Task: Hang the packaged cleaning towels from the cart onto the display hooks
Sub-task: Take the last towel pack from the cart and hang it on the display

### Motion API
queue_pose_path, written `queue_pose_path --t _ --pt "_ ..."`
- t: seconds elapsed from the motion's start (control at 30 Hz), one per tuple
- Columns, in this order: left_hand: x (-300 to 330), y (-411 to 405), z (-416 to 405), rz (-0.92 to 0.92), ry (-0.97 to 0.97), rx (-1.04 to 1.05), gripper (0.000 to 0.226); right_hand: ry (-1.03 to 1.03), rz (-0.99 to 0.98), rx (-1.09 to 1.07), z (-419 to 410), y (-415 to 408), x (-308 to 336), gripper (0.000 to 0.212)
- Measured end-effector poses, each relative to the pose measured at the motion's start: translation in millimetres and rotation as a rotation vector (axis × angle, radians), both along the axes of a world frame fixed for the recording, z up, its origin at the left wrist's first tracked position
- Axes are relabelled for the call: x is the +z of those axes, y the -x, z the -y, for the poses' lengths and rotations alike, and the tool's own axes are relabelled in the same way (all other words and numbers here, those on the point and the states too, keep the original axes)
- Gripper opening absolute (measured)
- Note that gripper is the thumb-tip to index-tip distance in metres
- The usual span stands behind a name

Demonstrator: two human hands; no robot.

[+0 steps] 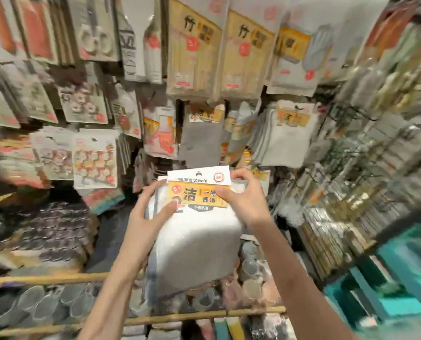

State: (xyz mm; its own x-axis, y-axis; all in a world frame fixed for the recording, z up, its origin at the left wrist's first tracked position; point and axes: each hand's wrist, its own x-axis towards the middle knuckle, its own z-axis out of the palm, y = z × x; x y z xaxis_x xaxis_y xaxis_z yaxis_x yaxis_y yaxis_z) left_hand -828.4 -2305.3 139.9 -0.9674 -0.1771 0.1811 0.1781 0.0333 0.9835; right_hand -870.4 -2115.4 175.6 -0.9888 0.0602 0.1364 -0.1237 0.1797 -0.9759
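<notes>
I hold up a pack of white cleaning towels [197, 241] in the middle of the view. It has a white header card with a hang hole and a yellow label [199, 190]. My left hand [150, 212] grips the pack's left side, thumb across the front. My right hand [243, 195] pinches the upper right of the label, thumb in front and fingers behind the card. Above and to the right, similar white towel packs [285, 136] hang on the display wall. The hooks themselves are hidden behind the hanging goods. The cart is out of view.
The wall is crowded with hanging goods: grey cloths [202, 136], bamboo chopstick packs [194, 47], scissors [94, 28], clip cards [95, 160]. A shelf with wooden rails [180, 315] holds cups and sponges below. A rack of utensils [351, 192] fills the right.
</notes>
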Motion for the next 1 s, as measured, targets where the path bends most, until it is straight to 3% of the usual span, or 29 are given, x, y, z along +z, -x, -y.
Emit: queue_pose_path --t 0.33,0.73,1.0 --pt "-14 19 -126 0.174 -0.069 -0.194 0.025 0.001 -0.002 -0.163 -138 -15 -7 0.027" --pt "-9 77 -271 0.067 0.021 0.007 0.03 -0.018 -0.063 -0.164 -293 64 4 0.026" --pt "2 113 -285 0.061 0.008 0.168 0.041 -0.002 -0.079 -0.126 -304 137 11 0.027"
